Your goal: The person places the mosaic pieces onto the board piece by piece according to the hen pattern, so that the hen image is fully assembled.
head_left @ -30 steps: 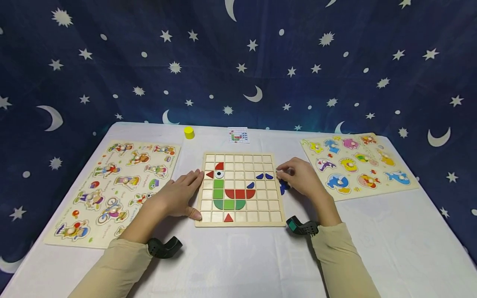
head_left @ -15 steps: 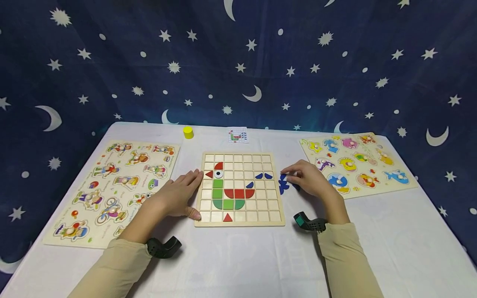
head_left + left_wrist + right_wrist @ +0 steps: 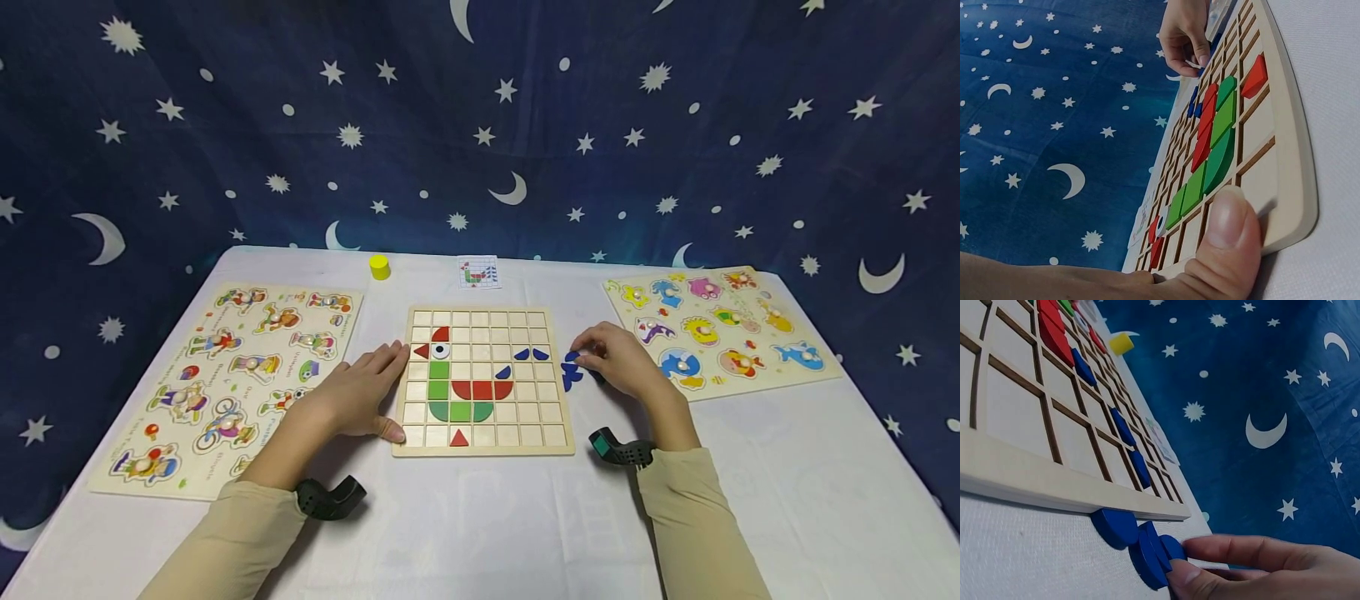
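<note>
A square wooden grid board (image 3: 525, 417) lies mid-table, bearing red, green and blue shaped pieces and a round eye piece (image 3: 440, 351). My left hand (image 3: 360, 396) rests against its left edge, fingers spread and thumb (image 3: 1229, 225) at the near corner. Beside the board's right edge, my right hand (image 3: 618, 360) has thumb and forefinger at a blue puzzle piece (image 3: 1172, 546), apparently pinching it. Other blue pieces (image 3: 1116, 528) lie loose between that hand and the board. Two blue pieces (image 3: 531, 355) sit side by side in the grid's right part.
A small picture card (image 3: 479, 272) lies behind the board, with a yellow cylinder (image 3: 380, 267) to its left. Knobbed puzzle boards flank the grid: one with sports figures (image 3: 247, 333) at left, one with sea animals (image 3: 727, 367) at right. A starry cloth (image 3: 480, 125) hangs behind.
My right hand has drawn back from the board's right edge, slightly rightward, to the loose blue pieces, more of which now show. My left hand has stayed in place.
</note>
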The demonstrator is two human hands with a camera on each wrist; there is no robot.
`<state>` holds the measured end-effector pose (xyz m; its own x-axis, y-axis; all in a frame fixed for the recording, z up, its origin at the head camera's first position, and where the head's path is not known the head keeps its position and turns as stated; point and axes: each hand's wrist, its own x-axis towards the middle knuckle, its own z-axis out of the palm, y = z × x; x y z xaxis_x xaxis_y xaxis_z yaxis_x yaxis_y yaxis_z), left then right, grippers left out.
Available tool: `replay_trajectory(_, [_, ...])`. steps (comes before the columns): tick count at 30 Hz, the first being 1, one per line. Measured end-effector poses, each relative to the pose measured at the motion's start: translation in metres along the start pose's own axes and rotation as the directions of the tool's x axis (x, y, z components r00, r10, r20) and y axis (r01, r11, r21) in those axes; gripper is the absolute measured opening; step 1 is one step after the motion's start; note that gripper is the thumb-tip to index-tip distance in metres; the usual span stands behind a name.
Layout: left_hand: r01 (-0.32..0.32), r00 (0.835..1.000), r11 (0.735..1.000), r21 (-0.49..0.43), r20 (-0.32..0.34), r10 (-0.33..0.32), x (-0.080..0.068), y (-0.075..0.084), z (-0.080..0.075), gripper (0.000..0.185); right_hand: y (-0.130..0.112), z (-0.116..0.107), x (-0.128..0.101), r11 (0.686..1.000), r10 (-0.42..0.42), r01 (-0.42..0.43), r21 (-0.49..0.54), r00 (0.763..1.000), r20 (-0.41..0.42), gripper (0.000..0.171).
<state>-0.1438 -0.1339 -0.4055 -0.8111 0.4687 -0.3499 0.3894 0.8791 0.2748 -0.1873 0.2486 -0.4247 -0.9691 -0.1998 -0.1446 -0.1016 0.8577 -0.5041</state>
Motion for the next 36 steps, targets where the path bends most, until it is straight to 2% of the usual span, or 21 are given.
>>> replay_trajectory(6, [0.005,1.0,1.0,-0.006,0.002,-0.005,-0.0001,0.0004,-0.0004,0.121,0.0012,0.0008,0.0005,1.0,-0.008,0.008,0.005,1.0,-0.001,0.017])
replay_trajectory(12, [0.004,1.0,1.0,0.001,0.006,-0.004,0.0003,0.0008,-0.0009,0.121,0.0021,0.0023,0.0008,0.999,-0.034,0.034,0.014,0.999,0.018,0.029])
replay_trajectory(16, [0.004,1.0,1.0,0.003,0.006,-0.004,0.0004,0.0008,-0.0009,0.121,0.0018,0.0031,0.0012,0.999,-0.045,0.045,0.009,0.999,0.023,0.024])
replay_trajectory(24, [0.011,1.0,1.0,-0.003,0.005,-0.011,0.0005,0.0003,-0.0005,0.122,0.0011,0.0042,0.0025,1.0,-0.027,0.027,0.003,0.999,-0.019,0.011])
replay_trajectory(31, [0.006,1.0,1.0,0.007,0.009,-0.006,0.0008,-0.0002,-0.0001,0.121,-0.0002,0.0035,0.0028,0.999,-0.028,0.03,0.018,0.997,-0.072,0.02])
replay_trajectory(36, [0.005,1.0,1.0,0.012,0.01,-0.005,0.0008,-0.0002,-0.0004,0.121,-0.0041,0.0038,0.0037,0.999,-0.019,0.022,0.03,0.996,-0.092,0.017])
